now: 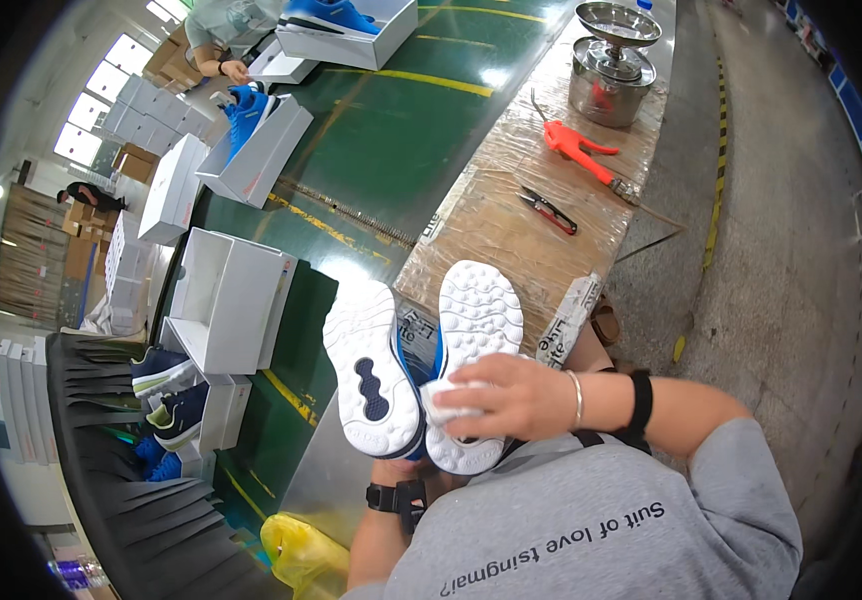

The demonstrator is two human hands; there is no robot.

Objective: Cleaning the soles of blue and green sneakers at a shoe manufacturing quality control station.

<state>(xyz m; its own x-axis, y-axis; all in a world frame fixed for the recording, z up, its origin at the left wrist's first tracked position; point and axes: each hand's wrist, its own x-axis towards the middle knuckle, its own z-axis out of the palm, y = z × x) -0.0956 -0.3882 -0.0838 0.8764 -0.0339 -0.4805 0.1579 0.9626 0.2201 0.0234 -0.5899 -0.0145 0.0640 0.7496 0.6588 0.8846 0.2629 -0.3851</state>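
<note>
Two blue sneakers are held up side by side with their white soles toward me. The left sneaker (359,360) has a dark textured patch in its sole; the right sneaker (479,310) shows a knobbly tread. My left hand (406,468) holds the pair from beneath at the heel ends, its fingers mostly hidden behind them. My right hand (516,395) is closed on a white wad (456,402), perhaps cloth or sponge, pressed against the right sole's heel half.
On the wrapped bench lie thread snips (551,212), a red air gun (576,148) and a metal pot (611,85). The green conveyor (391,130) carries open shoe boxes (226,300). A yellow bag (301,550) is near my left forearm. Another person's hand (236,72) is at the far boxes.
</note>
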